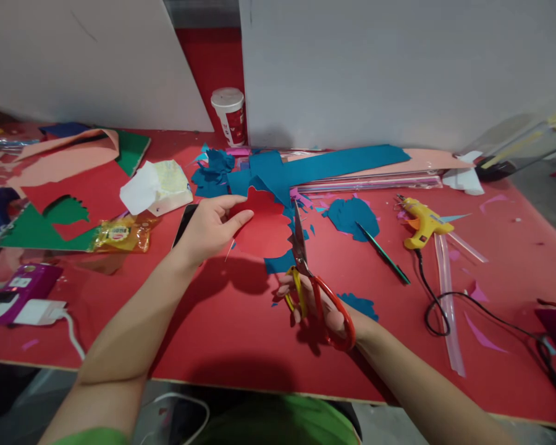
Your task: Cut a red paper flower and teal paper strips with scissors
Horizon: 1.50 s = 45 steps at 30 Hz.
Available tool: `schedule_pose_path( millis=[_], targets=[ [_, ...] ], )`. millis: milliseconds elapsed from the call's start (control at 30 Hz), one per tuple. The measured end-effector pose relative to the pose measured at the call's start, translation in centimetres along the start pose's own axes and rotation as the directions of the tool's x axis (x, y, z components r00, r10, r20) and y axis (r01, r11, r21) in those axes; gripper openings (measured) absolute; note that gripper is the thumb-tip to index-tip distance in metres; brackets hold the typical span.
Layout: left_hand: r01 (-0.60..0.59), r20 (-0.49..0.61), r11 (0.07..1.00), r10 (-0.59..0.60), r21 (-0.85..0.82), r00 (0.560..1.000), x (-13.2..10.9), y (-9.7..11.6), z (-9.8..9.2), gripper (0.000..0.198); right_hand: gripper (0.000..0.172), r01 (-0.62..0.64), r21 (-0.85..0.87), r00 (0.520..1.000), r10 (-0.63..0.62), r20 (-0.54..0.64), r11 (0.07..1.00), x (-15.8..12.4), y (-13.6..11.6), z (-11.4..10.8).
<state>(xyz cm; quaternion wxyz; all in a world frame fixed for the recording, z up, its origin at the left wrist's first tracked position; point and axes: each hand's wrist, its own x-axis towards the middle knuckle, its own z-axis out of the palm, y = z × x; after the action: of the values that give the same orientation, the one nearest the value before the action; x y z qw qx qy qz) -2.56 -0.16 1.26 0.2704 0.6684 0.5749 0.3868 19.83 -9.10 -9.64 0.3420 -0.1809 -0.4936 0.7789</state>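
Observation:
My left hand (213, 228) pinches the left edge of a red sheet (265, 225) with a wavy, scalloped outline, held above the table. In my right hand (317, 303) are scissors (336, 315) with one red and one yellow handle loop, fingers through the loops. The scissor blades point away from me along the sheet's right edge, where small jagged notches show. Blue pieces and scraps lie behind and below the sheet, among them a long blue strip (347, 167) and a rounded blue piece (353, 218) with a green pen (383, 254) on it.
A yellow glue gun (425, 224) with a black cord lies at the right, beside clear plastic strips (448, 309). A lidded paper cup (229, 117) stands at the back near white panels. Coloured sheets, a yellow wrapper (123, 233) and a purple power strip (25, 290) are at the left.

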Motion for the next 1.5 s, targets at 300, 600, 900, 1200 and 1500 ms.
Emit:
schedule_pose_path(
  millis=[300,600,900,1200,1500],
  targets=[
    [-0.097,0.043,0.993,0.094,0.072,0.995,0.4,1.0,-0.1,0.030,0.080,0.007,-0.028,0.999,-0.006,0.037,1.000,-0.1,-0.9,0.0],
    [-0.127,0.062,0.990,0.123,0.058,0.991,-0.4,0.7,0.6,0.028,0.087,0.012,0.025,1.000,-0.012,0.003,1.000,0.1,-0.2,-0.3],
    [-0.145,0.083,0.989,0.145,-0.001,0.986,-0.7,0.0,0.7,0.023,0.090,-0.014,0.059,0.999,0.012,0.042,0.998,-0.1,-0.5,-0.3],
    [-0.090,0.190,0.996,0.084,0.022,0.978,-1.0,0.4,-0.6,0.024,0.090,-0.029,0.031,0.997,0.026,0.078,0.999,0.2,-1.1,0.1],
    [-0.069,0.145,0.997,0.065,0.026,0.987,-1.3,0.1,0.7,0.028,0.087,0.022,0.020,1.000,-0.023,0.021,1.000,1.1,-1.9,0.7]
  ],
)
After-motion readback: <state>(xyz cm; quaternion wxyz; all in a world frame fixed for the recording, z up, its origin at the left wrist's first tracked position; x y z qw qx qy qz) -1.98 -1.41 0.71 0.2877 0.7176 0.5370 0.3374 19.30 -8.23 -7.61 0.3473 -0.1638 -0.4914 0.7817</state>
